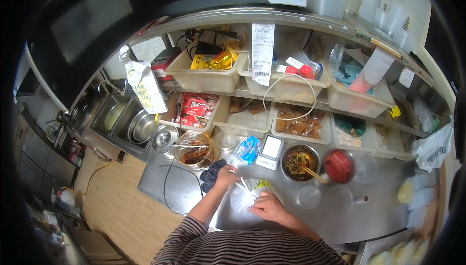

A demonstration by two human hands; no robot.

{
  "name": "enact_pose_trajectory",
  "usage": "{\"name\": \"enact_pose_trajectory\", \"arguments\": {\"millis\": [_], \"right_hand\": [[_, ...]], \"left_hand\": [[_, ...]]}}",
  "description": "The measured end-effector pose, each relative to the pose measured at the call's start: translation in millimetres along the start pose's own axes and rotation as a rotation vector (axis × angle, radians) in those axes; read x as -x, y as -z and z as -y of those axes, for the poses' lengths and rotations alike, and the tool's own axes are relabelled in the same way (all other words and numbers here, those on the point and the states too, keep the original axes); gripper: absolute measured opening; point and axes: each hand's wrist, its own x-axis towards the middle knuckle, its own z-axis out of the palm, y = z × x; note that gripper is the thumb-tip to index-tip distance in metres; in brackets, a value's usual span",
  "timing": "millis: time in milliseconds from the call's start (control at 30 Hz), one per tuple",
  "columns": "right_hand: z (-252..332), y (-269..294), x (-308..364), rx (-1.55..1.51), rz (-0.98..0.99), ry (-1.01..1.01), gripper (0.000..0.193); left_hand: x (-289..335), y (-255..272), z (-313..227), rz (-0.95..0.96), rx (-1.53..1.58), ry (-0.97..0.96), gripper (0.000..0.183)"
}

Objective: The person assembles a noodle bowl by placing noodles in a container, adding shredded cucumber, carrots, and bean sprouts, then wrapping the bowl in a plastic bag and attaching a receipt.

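A thin white plastic bag point(240, 201) stands at the front edge of the steel counter, right before me. Its top is gathered into twisted white ends. My right hand point(268, 206) is closed on the bag's right side, fingers bent into the plastic. My left hand point(226, 175) is up and to the left of it, fingers pinched together with a bit of white at their tips, which looks like one of the bag's handles. Some yellow-green print or content shows at the bag's far side. What the bag holds is hidden. A dark crumpled cloth point(211, 173) lies just beyond my left hand.
Behind the bag stand a blue wipes pack point(248, 150), a digital scale point(269, 152), a bowl with chopsticks point(300, 163) and a bowl of red food point(340, 165). A film-covered pot point(194, 150) sits left. Clear lids point(338, 202) lie right. Bins point(298, 123) line the shelves.
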Motion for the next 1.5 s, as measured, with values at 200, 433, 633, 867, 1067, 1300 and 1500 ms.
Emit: {"name": "enact_pose_trajectory", "arguments": {"millis": [200,433,633,867,1067,1300,1500], "right_hand": [[13.7,5.6,14.0,0.169,0.178,0.056,0.032],[20.0,19.5,9.1,0.169,0.133,0.088,0.018],[11.5,58.8,-26.8,0.071,-0.448,-0.093,0.030],[9.0,128.3,-129.3,0.151,-0.636,0.106,0.036],[8.6,175.5,-244.5,-0.103,-0.613,0.160,0.054],[7.6,198.5,-319.6,-0.424,-0.559,-0.243,0.044],[33.7,159.1,-272.1,-0.636,-0.619,-0.222,0.028]], "left_hand": [[-14.5,-29.1,9.5,-0.041,-0.159,0.101,0.037],[5.6,1.8,0.7,0.145,0.098,0.195,0.042],[41.8,44.7,-13.0,0.216,0.469,0.042,0.042],[89.5,67.3,7.9,0.187,0.478,0.048,0.024],[124.6,78.2,18.7,0.135,0.493,0.066,0.016],[135.1,88.5,30.4,0.094,0.536,0.046,0.015],[142.0,94.5,44.3,0.088,0.507,0.057,0.013]]}}
